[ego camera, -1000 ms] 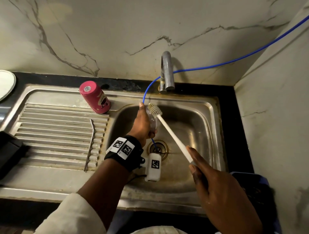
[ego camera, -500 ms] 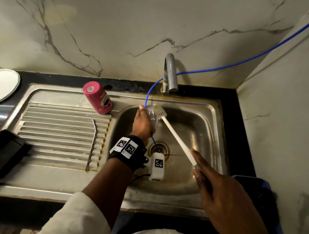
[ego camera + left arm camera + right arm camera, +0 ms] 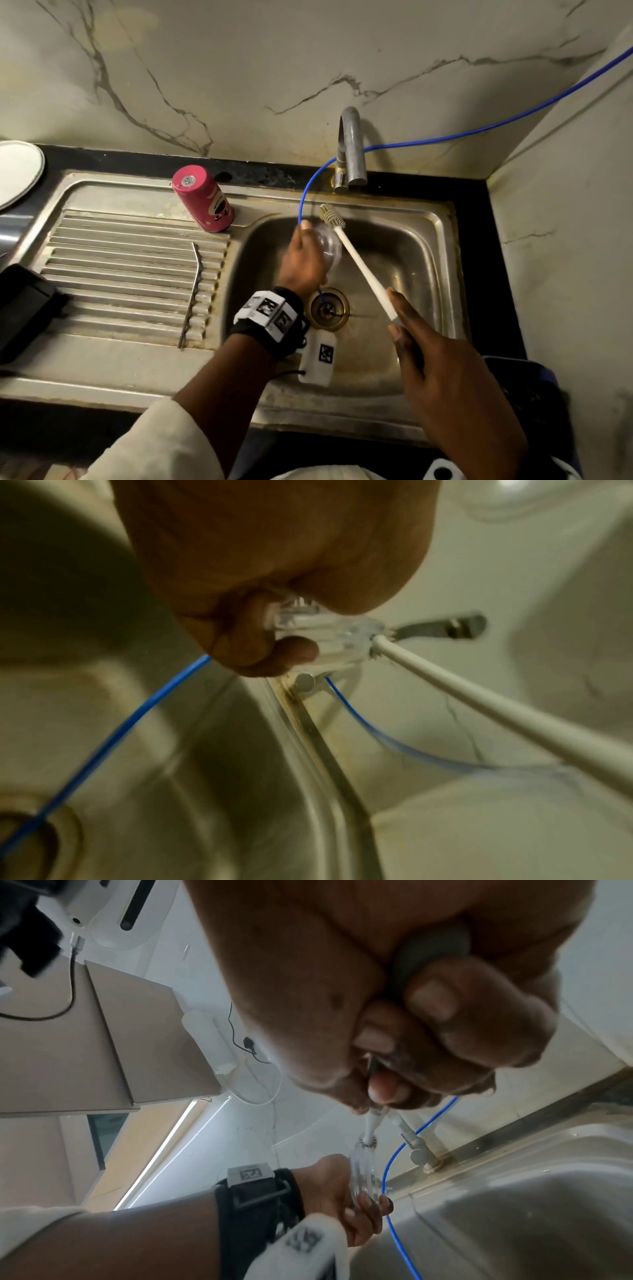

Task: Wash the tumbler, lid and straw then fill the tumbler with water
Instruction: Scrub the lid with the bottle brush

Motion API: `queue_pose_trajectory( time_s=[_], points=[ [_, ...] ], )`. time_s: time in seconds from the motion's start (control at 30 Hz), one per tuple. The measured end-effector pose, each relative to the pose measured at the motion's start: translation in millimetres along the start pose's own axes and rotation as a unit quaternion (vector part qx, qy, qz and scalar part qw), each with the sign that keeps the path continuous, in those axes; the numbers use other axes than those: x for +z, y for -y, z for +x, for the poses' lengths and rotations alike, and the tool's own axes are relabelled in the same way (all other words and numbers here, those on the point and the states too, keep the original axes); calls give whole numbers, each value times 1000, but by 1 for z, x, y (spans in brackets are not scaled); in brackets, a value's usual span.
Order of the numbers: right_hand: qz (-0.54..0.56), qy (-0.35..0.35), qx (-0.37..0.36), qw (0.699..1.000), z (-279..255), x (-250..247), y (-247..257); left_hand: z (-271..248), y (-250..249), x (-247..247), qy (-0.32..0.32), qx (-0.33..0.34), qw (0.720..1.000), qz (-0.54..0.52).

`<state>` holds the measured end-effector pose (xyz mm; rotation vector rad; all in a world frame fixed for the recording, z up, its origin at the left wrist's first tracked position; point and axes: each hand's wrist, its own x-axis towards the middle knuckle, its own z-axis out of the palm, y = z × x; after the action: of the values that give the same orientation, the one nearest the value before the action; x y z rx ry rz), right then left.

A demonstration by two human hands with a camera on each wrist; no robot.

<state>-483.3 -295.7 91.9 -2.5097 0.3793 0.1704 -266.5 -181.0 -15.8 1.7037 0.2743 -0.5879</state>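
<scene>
Since the earlier frames the brush head (image 3: 331, 216) is being shown slightly higher against the lid (image 3: 329, 247), at its upper edge rather than across its face; otherwise little is being changed.

The clear lid (image 3: 325, 639) is being held over the sink basin (image 3: 421, 260) by the left hand (image 3: 301, 262), whose fingers (image 3: 294, 650) are being curled round its rim. The white brush handle (image 3: 363, 270) is being gripped by the right hand (image 3: 442, 370), the fingers (image 3: 435, 999) being closed tightly round its grey end; the bristles (image 3: 367, 1142) are being pressed against the lid just above the left hand. The two hands are being kept apart, joined only by the slanted handle.

The pink tumbler (image 3: 203, 198) is being left upside down on the sink's edge, to the left of the left hand and below the wall. The bent metal straw (image 3: 191, 291) is being left lying on the ribbed drainboard (image 3: 113, 270), well apart from both hands.

A thin blue tube (image 3: 479, 128) is being led past the tap (image 3: 349, 150) down to the drain (image 3: 329, 308).

A cartoon print is being shown on the tumbler's side, but no writing can be read there. Black-and-white square code markers are being worn on the left wristband (image 3: 270, 313).
</scene>
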Motion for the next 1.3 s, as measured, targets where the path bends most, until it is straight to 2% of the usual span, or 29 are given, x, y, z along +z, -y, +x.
queue_pose_trajectory(
  time_s=[0.07, 0.27, 0.33, 0.43, 0.53, 0.73, 0.87, 1.07, 1.3],
  points=[
    [-20, 11, 12, 1000, 3, -1, 1, -4, 6, 8, 6, -2, 1000, 7],
    [21, 27, -6, 999, -16, -1, -1, 12, -5, -8, -81, -86, 988, -100],
    [3, 33, 3, 999, -22, 0, 0, 15, -7, -12, -72, -104, 986, -108],
    [4, 32, 13, 999, -16, 1, 1, 17, -4, -13, -27, -90, 994, -50],
    [5, 11, 14, 1000, -1, -1, 5, 10, -5, -8, -15, -42, 999, -3],
    [44, 1, 9, 999, -2, -4, 3, 11, -9, -13, -33, -5, 990, -135],
    [45, 21, 11, 999, -14, -1, 1, 15, -7, -17, -55, -22, 981, -184],
    [62, -7, 30, 998, 0, -2, -3, 8, -1, -8, -15, -8, 995, -100],
    [63, 16, 10, 998, -14, 3, 6, 14, -11, -22, -58, -74, 982, -161]
  ],
)
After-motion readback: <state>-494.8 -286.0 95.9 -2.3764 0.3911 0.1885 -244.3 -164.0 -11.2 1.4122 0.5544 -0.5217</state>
